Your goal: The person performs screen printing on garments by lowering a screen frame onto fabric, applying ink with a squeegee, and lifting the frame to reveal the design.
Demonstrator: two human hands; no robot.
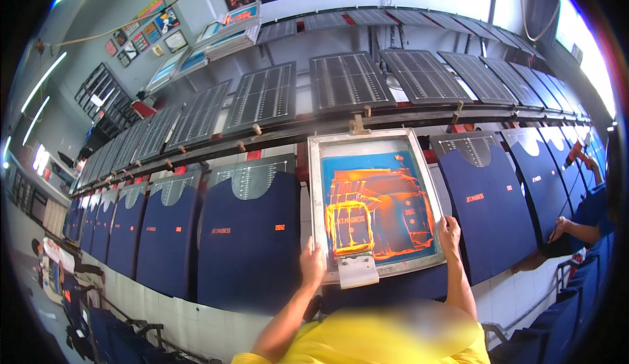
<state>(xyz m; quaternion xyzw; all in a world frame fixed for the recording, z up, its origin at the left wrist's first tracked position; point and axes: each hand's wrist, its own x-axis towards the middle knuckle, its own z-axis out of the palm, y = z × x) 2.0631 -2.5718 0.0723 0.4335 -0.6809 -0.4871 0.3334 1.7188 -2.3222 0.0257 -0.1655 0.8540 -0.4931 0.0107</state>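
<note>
A screen printing frame (429, 187) lies over one navy shirt piece in front of me. Its blue mesh (314, 161) is smeared with bright orange ink (393, 203). At the frame's near edge sits a pale flat plate (358, 272), fixed with small bolts. My left hand (313, 262) is closed on the lower left side of the frame. Higher up on the opposite side, my right hand (449, 234) grips the frame's right edge. Navy shirt pieces with small orange prints lie on both sides: a left one (249, 252) and a right one (485, 220).
Dark printing boards (347, 79) stand in rows beyond a long rail (262, 131). A wooden peg block (358, 125) meets the frame's far edge. At the right, another person's arm (580, 231) reaches over the shirts. Stacked screens (226, 39) lean at the back left.
</note>
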